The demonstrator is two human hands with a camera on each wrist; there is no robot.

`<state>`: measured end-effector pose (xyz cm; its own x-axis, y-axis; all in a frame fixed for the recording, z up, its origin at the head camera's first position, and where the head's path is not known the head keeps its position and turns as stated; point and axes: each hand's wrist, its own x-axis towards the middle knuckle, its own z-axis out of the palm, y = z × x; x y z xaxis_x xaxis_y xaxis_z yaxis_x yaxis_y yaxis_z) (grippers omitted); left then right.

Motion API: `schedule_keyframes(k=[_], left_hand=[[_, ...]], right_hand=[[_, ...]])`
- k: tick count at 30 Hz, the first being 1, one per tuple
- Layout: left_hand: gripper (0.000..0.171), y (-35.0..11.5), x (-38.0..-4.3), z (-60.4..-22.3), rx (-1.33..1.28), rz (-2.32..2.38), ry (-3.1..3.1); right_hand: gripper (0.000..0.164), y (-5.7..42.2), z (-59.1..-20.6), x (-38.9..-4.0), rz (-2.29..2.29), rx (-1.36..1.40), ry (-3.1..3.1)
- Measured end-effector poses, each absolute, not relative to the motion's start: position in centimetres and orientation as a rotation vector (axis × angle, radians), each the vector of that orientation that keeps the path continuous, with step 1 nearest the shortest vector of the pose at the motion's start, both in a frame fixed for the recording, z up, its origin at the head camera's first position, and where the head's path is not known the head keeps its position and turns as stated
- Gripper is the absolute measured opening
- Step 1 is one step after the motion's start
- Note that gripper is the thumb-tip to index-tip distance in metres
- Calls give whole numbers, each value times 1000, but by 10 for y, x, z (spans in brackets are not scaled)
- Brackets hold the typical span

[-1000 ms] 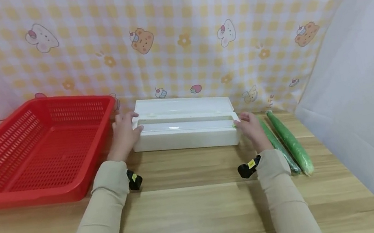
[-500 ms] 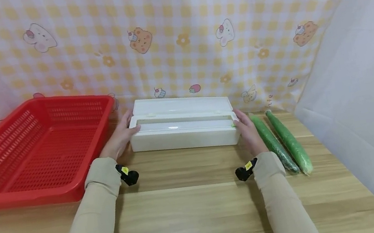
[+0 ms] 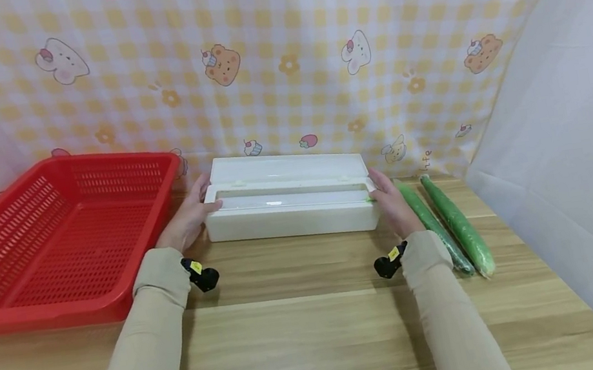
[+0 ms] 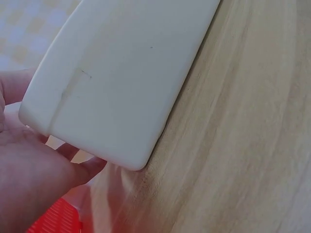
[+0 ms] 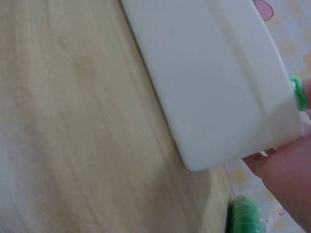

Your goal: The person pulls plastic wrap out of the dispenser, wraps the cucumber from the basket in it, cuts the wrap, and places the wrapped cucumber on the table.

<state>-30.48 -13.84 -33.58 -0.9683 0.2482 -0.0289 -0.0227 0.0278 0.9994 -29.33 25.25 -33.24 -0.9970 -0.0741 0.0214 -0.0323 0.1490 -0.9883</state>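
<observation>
A long white cling film dispenser (image 3: 290,219) rests on the wooden table against the cloth, its lid (image 3: 287,167) tipped back. My left hand (image 3: 187,219) grips its left end, thumb over the top edge; in the left wrist view, fingers reach along the end face. At the opposite end my right hand (image 3: 393,205) holds on in the same way. Beside the right thumb sits a small green slider (image 5: 299,93). The dispenser's inside shows only as a pale, shiny strip in the head view.
A red plastic basket (image 3: 58,308) stands at the left, close to the left hand. Two green cucumbers, one nearer (image 3: 436,230) and one farther right (image 3: 459,226), lie right of the right hand; they look film-wrapped. Patterned cloth (image 3: 294,100) hangs behind.
The left hand has shifted slightly left and down around the dispenser's end, and the right hand has closed in on its end. The dispenser stays almost in place.
</observation>
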Motion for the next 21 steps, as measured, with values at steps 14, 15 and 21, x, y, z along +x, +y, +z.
schedule_keyframes(k=[14, 15, 21], left_hand=[[82, -139, -307, -333, 161, 2079, 2135], [82, -139, -307, -333, 164, 2082, 2150], [77, -138, -304, -337, 152, 1988, 2325]], right_hand=[[68, 257, -328, -292, -1998, -228, 2319], [69, 257, -328, -292, -1997, -240, 2321], [71, 258, -328, -290, -1969, -275, 2358]])
